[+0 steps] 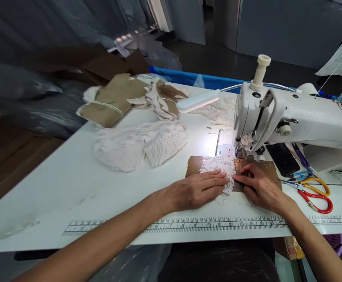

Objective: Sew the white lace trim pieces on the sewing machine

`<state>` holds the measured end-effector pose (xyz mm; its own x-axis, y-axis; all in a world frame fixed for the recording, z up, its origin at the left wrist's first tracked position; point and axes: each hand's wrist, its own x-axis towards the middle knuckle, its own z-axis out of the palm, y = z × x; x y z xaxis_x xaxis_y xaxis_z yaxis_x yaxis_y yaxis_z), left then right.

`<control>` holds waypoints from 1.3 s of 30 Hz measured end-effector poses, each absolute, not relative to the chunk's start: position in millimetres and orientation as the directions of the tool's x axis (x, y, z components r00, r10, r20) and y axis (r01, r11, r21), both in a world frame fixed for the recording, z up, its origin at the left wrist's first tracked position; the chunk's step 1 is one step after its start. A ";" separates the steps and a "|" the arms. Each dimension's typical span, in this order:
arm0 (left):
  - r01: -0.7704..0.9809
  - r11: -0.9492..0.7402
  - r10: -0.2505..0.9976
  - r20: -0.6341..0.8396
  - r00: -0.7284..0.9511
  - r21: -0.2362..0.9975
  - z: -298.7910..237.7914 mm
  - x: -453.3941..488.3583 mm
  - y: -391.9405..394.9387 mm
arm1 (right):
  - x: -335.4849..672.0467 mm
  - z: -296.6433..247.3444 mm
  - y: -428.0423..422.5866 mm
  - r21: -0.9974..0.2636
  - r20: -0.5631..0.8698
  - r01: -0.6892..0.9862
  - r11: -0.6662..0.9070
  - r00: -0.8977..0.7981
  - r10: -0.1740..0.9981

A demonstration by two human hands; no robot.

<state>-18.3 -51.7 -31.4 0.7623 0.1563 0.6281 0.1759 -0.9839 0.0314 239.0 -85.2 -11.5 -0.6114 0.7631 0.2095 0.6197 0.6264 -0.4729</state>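
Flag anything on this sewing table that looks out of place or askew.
Nothing looks spilled or damaged. Only a dark phone-like slab lies under the sewing machine arm, close to the right hand, an odd spot for it.

I see sewing workshop. Industrial sewing machine [300,113] on white table [71,188], printed ruler [188,225] along front edge, lamp [198,101] lit over needle, scissors [307,197] nearby, lace piece [220,166] at needle, lace pile [141,145] and banded card bundles [112,100] behind.
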 end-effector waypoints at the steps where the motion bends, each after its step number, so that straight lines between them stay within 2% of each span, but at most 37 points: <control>1: 0.180 -0.984 0.149 0.614 0.775 0.011 -26.6 -18.1 -52.1 | 238.5 -11.4 -85.4 -0.463 0.213 0.624 0.630 -0.612 0.762; 4: 0.195 -0.981 0.143 0.592 0.793 -0.024 -15.6 -17.6 -53.4 | 237.1 -11.2 -85.9 -0.441 0.201 0.645 0.624 -0.607 0.769; 7: 0.215 -0.977 0.171 0.581 0.796 -0.007 -15.2 -17.3 -54.2 | 236.4 -11.7 -85.8 -0.439 0.199 0.652 0.618 -0.600 0.775; 15: 0.238 -0.970 0.211 0.641 0.738 0.045 -44.0 -15.5 -51.9 | 236.6 -11.6 -86.4 -0.422 0.175 0.673 0.608 -0.597 0.783; 25: 0.352 -0.933 0.335 0.541 0.771 0.075 -26.7 -16.5 -54.1 | 230.7 -8.2 -89.7 -0.362 0.205 0.695 0.621 -0.591 0.780; 32: 0.376 -0.922 0.313 0.398 0.862 -0.089 -13.4 1.9 -51.7 | 230.8 -10.0 -90.3 -0.315 0.200 0.710 0.630 -0.599 0.775; 35: 0.454 -0.876 0.345 0.447 0.825 -0.163 -13.7 2.7 -51.6 | 231.6 -10.5 -90.6 -0.316 0.226 0.694 0.647 -0.608 0.761; 39: 0.521 -0.834 0.367 0.522 0.770 -0.183 -15.0 0.4 -54.3 | 231.5 -10.6 -91.2 -0.297 0.222 0.703 0.647 -0.608 0.763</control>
<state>0.4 -54.3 -15.0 0.7702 0.3671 0.5215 0.5212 -0.8336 -0.1830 231.5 -91.2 -10.6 -0.6078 0.7625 0.2218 0.7028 0.6465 -0.2969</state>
